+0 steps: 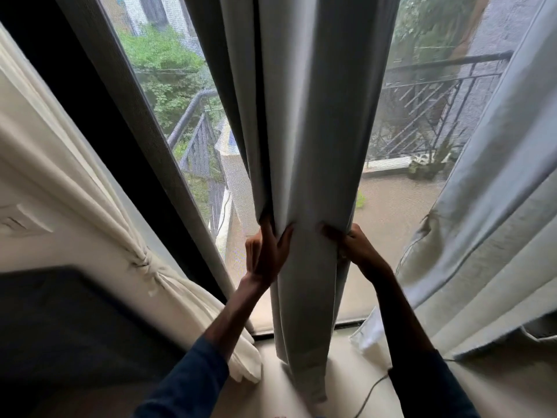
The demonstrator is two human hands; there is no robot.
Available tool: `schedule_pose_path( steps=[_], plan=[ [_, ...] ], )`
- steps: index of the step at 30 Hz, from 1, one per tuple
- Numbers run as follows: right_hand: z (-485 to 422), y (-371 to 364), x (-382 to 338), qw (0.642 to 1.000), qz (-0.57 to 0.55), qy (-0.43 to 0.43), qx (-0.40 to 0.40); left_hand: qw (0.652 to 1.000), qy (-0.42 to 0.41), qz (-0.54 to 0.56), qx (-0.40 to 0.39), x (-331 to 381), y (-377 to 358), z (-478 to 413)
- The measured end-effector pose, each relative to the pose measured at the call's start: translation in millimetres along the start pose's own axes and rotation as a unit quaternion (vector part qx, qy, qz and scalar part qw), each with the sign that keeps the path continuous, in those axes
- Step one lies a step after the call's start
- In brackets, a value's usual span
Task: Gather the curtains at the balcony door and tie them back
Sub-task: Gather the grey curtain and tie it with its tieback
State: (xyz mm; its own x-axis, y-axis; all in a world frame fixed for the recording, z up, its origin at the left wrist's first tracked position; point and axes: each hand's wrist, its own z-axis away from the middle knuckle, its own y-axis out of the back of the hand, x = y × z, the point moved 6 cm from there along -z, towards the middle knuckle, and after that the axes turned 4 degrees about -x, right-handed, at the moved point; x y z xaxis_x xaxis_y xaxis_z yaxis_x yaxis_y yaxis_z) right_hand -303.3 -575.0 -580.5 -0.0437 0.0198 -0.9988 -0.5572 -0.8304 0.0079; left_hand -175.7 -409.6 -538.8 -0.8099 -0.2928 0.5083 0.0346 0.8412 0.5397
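— Whereabouts of the grey curtain (301, 131)?

— Dead centre of the balcony door (138, 131), bunched into one thick upright column of folds, hem down on the floor (346, 366) just inside the sill.

— Held how?

— Clamped from both sides, low on the column and well above the hem. Left hand (265, 254) on the left flank, fingers curled into the folds, thumb up along the front. Right hand (358, 251) on the right flank, fingers wrapped round the far edge, thumb pressed across the front. Both squeezing cloth, not spread flat.

— Touching each other?

— No. Apart, with a strip of the front fold between the thumbs.

— And toward the left edge of the door?

— Cream curtain (99, 191), drawn aside along the frame and cinched by a knot (147, 263), lower part flaring out to the floor.

— Right edge?

— Pale curtain (488, 236), hanging loose in broad folds, bottom corner resting on the floor. Possibly a tie dangling at its inner edge, though too blurred to call.

— Anything else down there?

— Thin cable (370, 390) snaking over the floor beside the right forearm. Dark blue sleeves (187, 384) at the bottom of the view. Beyond the glass, a black railing (437, 95) and green foliage (162, 64).
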Motion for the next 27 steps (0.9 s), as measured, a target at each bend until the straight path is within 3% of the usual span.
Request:
schedule_pose_path(
  steps=[4, 9, 11, 15, 17, 23, 27],
  plan=[
    [-4, 1, -1, 1.000, 0.004, -0.008, 0.021, 0.996, -0.020, 0.077, 0.042, 7, 0, 8],
    [-5, 1, -2, 0.998, 0.016, -0.014, 0.061, 0.957, 0.152, 0.233, 0.083, 1, 0, 22],
    [-4, 4, -2, 0.996, 0.032, -0.012, 0.081, 0.936, 0.196, 0.287, 0.052, 0, -4, 21],
    [4, 3, -5, 0.977, 0.148, 0.005, 0.152, 0.986, 0.133, 0.100, -0.022, 10, -4, 1],
    [9, -6, -5, 0.955, 0.246, 0.010, 0.164, 0.991, 0.119, 0.036, -0.057, 17, -10, -6],
    [41, -51, -14, 0.932, 0.320, 0.067, 0.156, 0.980, 0.105, -0.068, -0.154, 23, -23, -15],
    [49, -63, -20, 0.916, 0.350, 0.097, 0.169, 0.984, 0.059, -0.031, -0.165, 44, -25, -8]
  ],
)
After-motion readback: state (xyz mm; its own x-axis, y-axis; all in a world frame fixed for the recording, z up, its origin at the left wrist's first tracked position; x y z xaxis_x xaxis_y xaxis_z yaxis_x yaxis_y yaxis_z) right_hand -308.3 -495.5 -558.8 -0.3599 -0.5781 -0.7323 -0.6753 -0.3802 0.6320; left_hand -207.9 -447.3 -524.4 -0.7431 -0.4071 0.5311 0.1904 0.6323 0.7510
